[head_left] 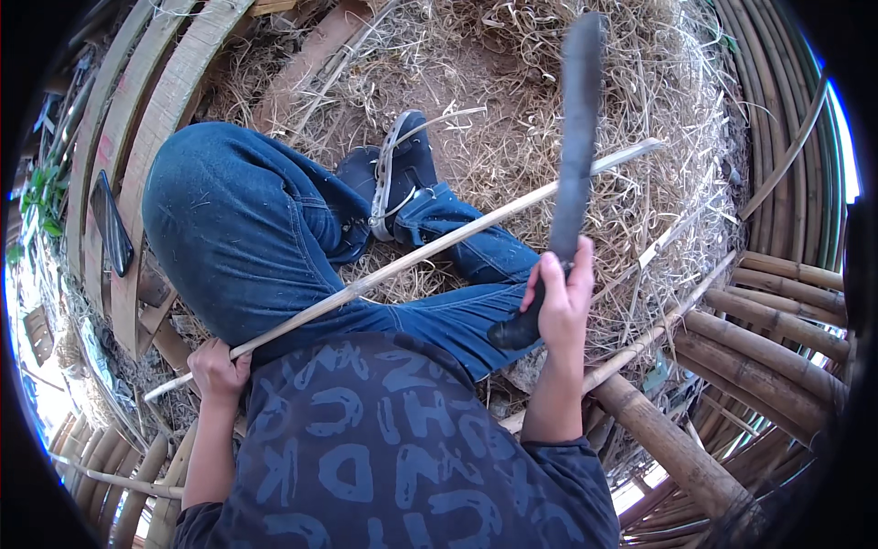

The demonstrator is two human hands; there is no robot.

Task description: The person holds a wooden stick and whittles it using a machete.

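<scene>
My left hand (218, 370), at the lower left, is closed around the near end of a long pale bamboo strip (412, 252). The strip slants up to the right across my jeans-clad legs. In my right hand (564, 300) is the dark handle of a machete (576, 119). Its long grey-black blade points away from me and crosses over the strip near the far end in this view. Whether the blade touches the strip, I cannot tell.
Pale shavings (658, 82) cover the ground around my feet. Wooden slats (155, 110) stand at the left, with a dark phone (112, 224) on them. Thick bamboo poles (677, 448) lie at the lower right, and a bamboo wall (786, 119) rises at the right.
</scene>
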